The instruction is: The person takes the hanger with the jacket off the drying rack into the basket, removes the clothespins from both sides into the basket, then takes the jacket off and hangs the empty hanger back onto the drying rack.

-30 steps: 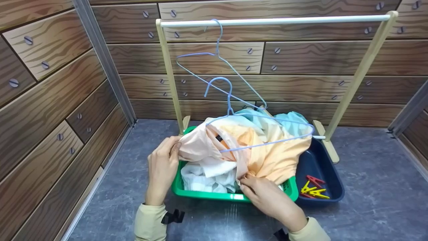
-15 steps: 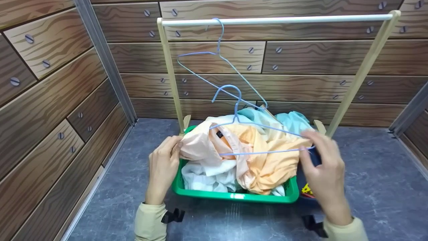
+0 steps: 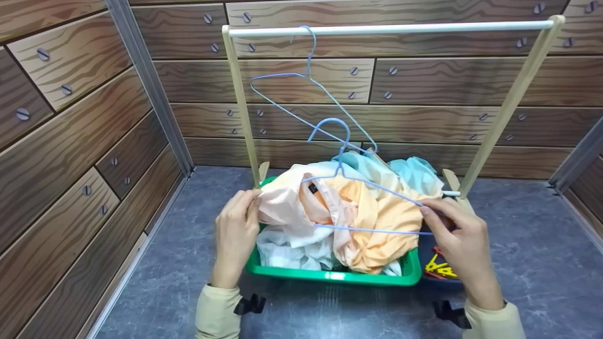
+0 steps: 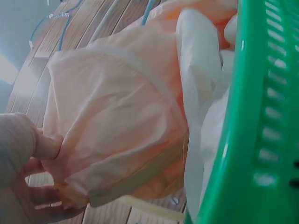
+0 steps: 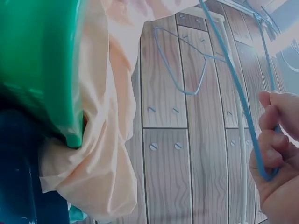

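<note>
My left hand (image 3: 237, 235) pinches a peach shirt (image 3: 282, 207) at its left side, thumb in front of the cloth in the left wrist view. Pale and wrinkled, the shirt drapes over a green basket (image 3: 292, 271), a black label (image 3: 313, 188) showing inside its collar. Through the collar runs a blue wire hanger (image 3: 372, 230); its left end is hidden in the shirt, its hook stands up. My right hand (image 3: 464, 245) grips the hanger's bare right end. In the right wrist view, fingers (image 5: 268, 147) curl round the blue wire.
Behind stands a drying rack with a white rod (image 3: 400, 28), where another blue hanger (image 3: 343, 109) hangs bare. White cloth (image 3: 292, 249) and turquoise cloth (image 3: 410, 172) lie in the basket. Right of it, a navy bin (image 3: 438, 279) holds red and yellow clothespins (image 3: 440, 269).
My right hand has let go of the shirt's front, moved right and taken hold of the hanger's right end. The hanger has shifted right and tilted down; the left hand keeps its pinch.
</note>
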